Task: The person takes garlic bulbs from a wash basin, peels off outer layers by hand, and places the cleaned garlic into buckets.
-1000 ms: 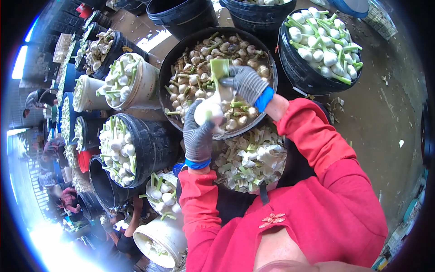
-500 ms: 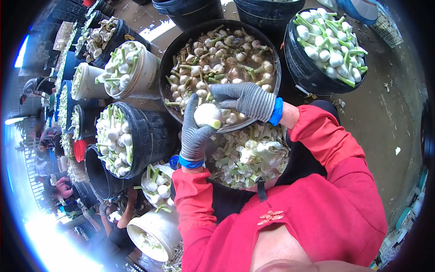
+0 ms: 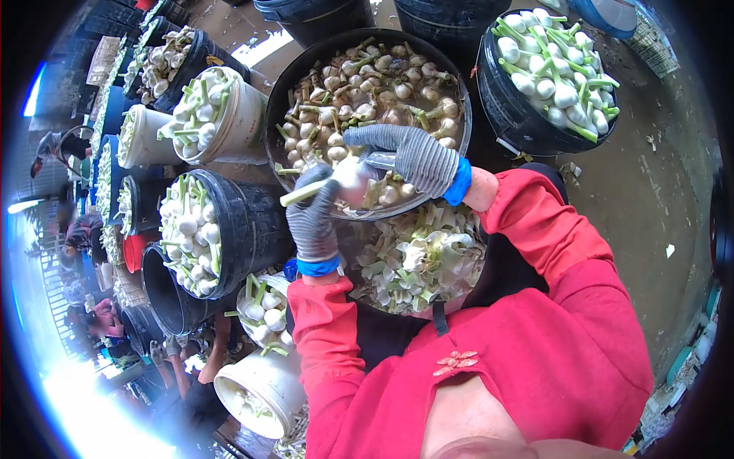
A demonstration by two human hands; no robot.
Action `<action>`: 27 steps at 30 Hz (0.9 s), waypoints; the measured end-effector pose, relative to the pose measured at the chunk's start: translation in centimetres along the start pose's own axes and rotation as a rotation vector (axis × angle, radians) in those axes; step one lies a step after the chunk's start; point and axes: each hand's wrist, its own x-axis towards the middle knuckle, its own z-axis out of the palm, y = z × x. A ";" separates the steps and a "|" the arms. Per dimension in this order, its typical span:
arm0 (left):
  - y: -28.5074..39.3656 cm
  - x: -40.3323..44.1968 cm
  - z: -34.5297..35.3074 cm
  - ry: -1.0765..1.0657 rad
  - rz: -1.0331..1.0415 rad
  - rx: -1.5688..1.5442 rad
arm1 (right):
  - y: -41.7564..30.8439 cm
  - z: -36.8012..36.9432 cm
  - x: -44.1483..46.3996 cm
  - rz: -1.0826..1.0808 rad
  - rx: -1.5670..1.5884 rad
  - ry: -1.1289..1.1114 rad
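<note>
A white garlic bulb (image 3: 350, 177), smeared by motion, sits between my gloved hands above the near rim of a wide dark tub (image 3: 273, 149). Its green stem (image 3: 302, 193) points left across my left fingers. My left hand (image 3: 312, 222), in a grey striped glove, is closed around the bulb at its stem end. From the right, my right hand (image 3: 413, 159) in a matching glove has its thumb and fingers against the bulb. Below my hands lies a heap of garlic peelings (image 3: 420, 260). Many unpeeled garlic bulbs (image 3: 367, 84) lie in water inside the tub.
A black bucket (image 3: 508, 115) of clean garlic stands at right. To the left are another black bucket (image 3: 252, 229) and white buckets (image 3: 241, 126), filled with garlic. A tipped white bucket (image 3: 283, 398) lies lower left. Other people (image 3: 103, 317) work at far left.
The bulb has turned, so its stem now points left instead of down toward me. Both hands have shifted slightly left, and the right fingers have closed in on the bulb.
</note>
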 end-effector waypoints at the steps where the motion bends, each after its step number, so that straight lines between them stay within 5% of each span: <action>1: 0.1 0.1 -0.4 0.063 -0.054 -0.031 | -1.0 -0.2 -0.1 0.081 0.130 -0.024; 2: 0.4 0.3 -0.3 0.134 -0.054 -0.198 | -1.4 -0.3 -0.1 0.163 0.260 -0.049; 4: 1.5 0.4 -0.6 0.202 -0.071 -0.468 | -1.6 -1.2 0.5 0.022 0.042 0.014; 5: 0.6 0.6 -1.8 0.165 0.022 -0.322 | -2.4 -1.5 0.3 0.056 0.100 0.003; 6: 1.0 0.9 -2.4 0.102 0.131 0.147 | -3.1 -1.7 0.1 0.090 0.158 -0.009; 8: 1.2 0.7 -1.8 0.093 0.186 0.260 | -3.7 -1.4 -0.1 0.134 0.119 -0.065; 10: -0.3 1.9 -2.9 0.212 -0.174 -0.738 | -4.5 -0.8 -0.7 0.150 0.129 -0.127; 11: -1.7 2.6 -4.3 0.069 -0.174 -0.983 | -4.5 -0.5 -0.9 0.104 0.060 -0.148; 15: -0.6 2.8 -4.1 0.200 -0.210 -0.940 | -2.8 1.5 -2.5 0.301 0.332 -0.417; 18: -2.9 4.4 -6.3 -0.193 0.019 -1.161 | -2.2 3.3 -4.1 0.524 0.366 -0.711; 20: -3.6 4.8 -8.5 -0.189 -0.003 -1.184 | -0.4 4.6 -5.9 0.236 0.009 -0.978; 23: -3.8 4.9 -9.5 -0.106 -0.024 -1.207 | 1.3 5.4 -7.5 0.241 -0.703 -1.413; 26: -0.2 2.7 -5.1 0.303 -0.137 -0.955 | 3.4 4.5 -5.2 0.001 -1.034 -1.071; 27: -0.5 2.5 -4.4 0.309 -0.161 -0.849 | 2.3 4.3 -4.7 0.098 -0.778 -0.745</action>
